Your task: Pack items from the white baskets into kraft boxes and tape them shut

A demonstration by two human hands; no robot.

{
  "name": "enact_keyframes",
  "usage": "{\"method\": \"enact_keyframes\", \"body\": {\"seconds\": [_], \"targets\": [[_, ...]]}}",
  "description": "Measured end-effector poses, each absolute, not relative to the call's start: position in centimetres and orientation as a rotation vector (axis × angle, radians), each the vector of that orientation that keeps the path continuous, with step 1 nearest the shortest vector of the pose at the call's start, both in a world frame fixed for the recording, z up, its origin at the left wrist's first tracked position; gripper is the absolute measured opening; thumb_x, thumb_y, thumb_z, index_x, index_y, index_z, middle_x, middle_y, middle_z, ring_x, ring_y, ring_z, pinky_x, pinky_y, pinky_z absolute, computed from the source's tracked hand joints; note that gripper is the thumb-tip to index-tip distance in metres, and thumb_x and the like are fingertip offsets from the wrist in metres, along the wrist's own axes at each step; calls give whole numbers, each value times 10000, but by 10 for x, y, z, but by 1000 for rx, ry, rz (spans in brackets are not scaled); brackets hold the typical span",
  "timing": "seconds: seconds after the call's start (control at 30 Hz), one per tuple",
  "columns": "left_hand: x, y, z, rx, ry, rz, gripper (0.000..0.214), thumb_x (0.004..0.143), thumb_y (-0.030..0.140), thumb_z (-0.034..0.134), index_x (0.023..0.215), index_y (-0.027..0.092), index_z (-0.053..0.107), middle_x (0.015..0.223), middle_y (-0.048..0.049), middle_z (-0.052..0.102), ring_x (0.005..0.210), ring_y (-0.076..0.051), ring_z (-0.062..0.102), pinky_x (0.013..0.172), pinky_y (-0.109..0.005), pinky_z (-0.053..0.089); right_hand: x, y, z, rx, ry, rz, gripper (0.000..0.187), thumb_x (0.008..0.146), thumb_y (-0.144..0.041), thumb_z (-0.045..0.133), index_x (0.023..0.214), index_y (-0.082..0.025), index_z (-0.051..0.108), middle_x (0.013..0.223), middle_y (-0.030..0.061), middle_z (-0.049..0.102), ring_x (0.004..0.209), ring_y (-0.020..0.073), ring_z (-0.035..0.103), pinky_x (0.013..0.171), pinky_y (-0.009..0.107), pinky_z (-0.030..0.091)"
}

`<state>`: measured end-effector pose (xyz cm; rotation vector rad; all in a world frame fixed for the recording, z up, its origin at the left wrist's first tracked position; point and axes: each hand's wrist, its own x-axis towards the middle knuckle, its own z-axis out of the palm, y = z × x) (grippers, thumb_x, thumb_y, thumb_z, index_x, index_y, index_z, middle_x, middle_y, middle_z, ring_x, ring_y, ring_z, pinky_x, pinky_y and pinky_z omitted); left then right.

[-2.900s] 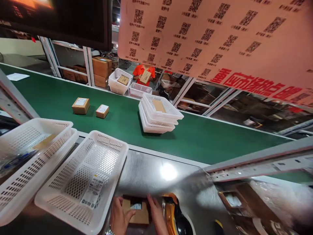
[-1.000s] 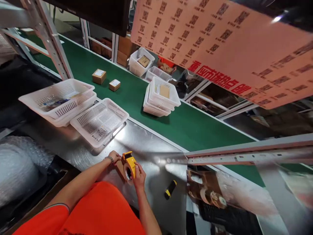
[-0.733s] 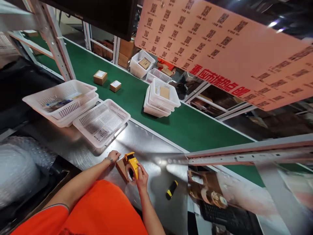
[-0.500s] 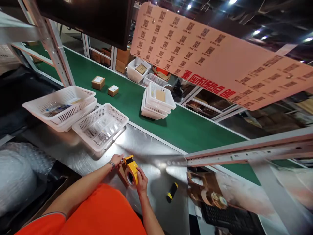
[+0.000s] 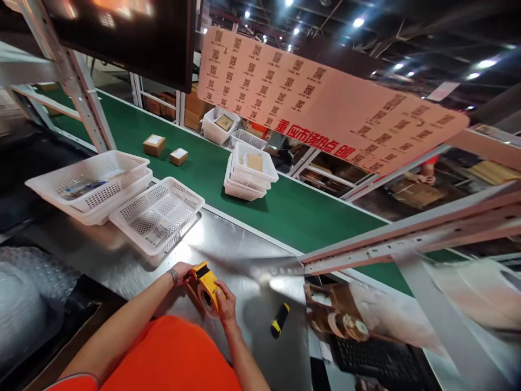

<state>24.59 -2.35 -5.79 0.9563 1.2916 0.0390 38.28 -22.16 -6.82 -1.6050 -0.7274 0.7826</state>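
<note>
My right hand point(image 5: 226, 305) is closed around a yellow tape dispenser point(image 5: 207, 283) with a roll of tape in it. The dispenser is tilted over a small brown cardboard box point(image 5: 194, 297), most of which is hidden beneath it. My left hand point(image 5: 184, 272), with a watch at the wrist, is closed at the box's far end, close against the dispenser's head; its fingertips are partly hidden. A black and yellow box cutter point(image 5: 280, 320) lies on the metal table point(image 5: 256, 296), right of my right hand.
White plastic baskets point(image 5: 157, 214) stand at the table's left. On the green conveyor point(image 5: 203, 163) are two small boxes point(image 5: 154, 145) and stacked baskets point(image 5: 246, 187). A metal frame bar point(image 5: 366, 233) crosses at right, above a keyboard point(image 5: 374, 358). Bubble wrap point(image 5: 24, 293) lies at left.
The view has swung slightly right and up, bringing another person's hands over a parcel into sight at far right. The tape dispenser stays in my right hand, with my left hand beside its head.
</note>
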Motion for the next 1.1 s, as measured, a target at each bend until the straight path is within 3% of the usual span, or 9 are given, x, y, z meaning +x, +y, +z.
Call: {"method": "enact_keyframes", "body": {"seconds": [0.13, 0.33, 0.6, 0.7, 0.8, 0.87, 0.97, 1.03, 1.1], "targets": [[244, -23, -69, 1063, 1373, -27, 387, 1110, 457, 773, 859, 171, 701, 723, 63, 659, 598, -100, 596, 621, -248, 547, 384, -213, -59, -1631, -744, 833, 719, 791, -837, 788, 1130, -207, 860, 1120, 133, 888, 1015, 332, 827, 941, 450, 695], [230, -12, -92, 1226, 1472, -53, 321, 1128, 454, 749, 1003, 159, 743, 917, 9, 746, 760, -136, 696, 728, -292, 623, 385, -224, -38, -1749, -806, 1056, 655, 715, -536, 937, 1289, -235, 846, 1112, 77, 906, 946, 280, 831, 884, 418, 716], [226, -19, -104, 1393, 1449, -96, 406, 1032, 436, 749, 705, 201, 698, 622, 9, 635, 634, -176, 642, 631, -285, 478, 378, -236, -28, -1812, -713, 1046, 563, 743, -486, 879, 1225, -198, 844, 1037, 86, 918, 861, 279, 856, 786, 388, 726], [224, -20, -103, 1480, 1423, -104, 472, 1020, 472, 720, 622, 225, 663, 556, -15, 599, 710, -235, 720, 666, -300, 480, 379, -236, -27, -1802, -720, 1011, 553, 729, -497, 886, 1196, -203, 852, 1056, 92, 921, 887, 285, 860, 818, 395, 731], [222, -20, -104, 1576, 1401, -99, 499, 1009, 483, 739, 591, 227, 644, 648, -73, 698, 883, -293, 793, 778, -324, 512, 381, -238, -24, -1826, -755, 983, 559, 734, -503, 884, 1197, -192, 859, 1011, 90, 912, 860, 280, 848, 784, 381, 723], [219, -20, -106, 1629, 1399, -83, 411, 997, 453, 770, 671, 213, 700, 825, -123, 803, 1025, -326, 810, 872, -343, 523, 381, -239, -22, -1843, -777, 952, 549, 740, -494, 872, 1192, -184, 867, 1005, 96, 910, 847, 279, 845, 770, 379, 717], [213, -19, -107, 1677, 1429, -51, 223, 959, 395, 836, 992, 177, 804, 1157, -198, 858, 1191, -359, 792, 976, -375, 528, 379, -237, -17, -1831, -789, 890, 512, 720, -477, 878, 1145, -192, 880, 1041, 104, 917, 836, 281, 844, 791, 401, 723], [210, -19, -106, 1694, 1449, -23, 291, 965, 340, 826, 1189, 156, 800, 1288, -224, 835, 1253, -353, 774, 1020, -378, 524, 377, -237, -14, -1805, -778, 887, 514, 715, -480, 889, 1132, -180, 881, 1023, 115, 916, 814, 284, 838, 776, 403, 725], [210, -18, -104, 1700, 1436, 12, 275, 1040, 324, 725, 1246, 159, 801, 1320, -207, 828, 1277, -316, 761, 1041, -352, 515, 376, -237, -12, -1784, -767, 909, 522, 727, -491, 888, 1139, -171, 880, 985, 116, 911, 795, 281, 832, 743, 388, 720]]}}
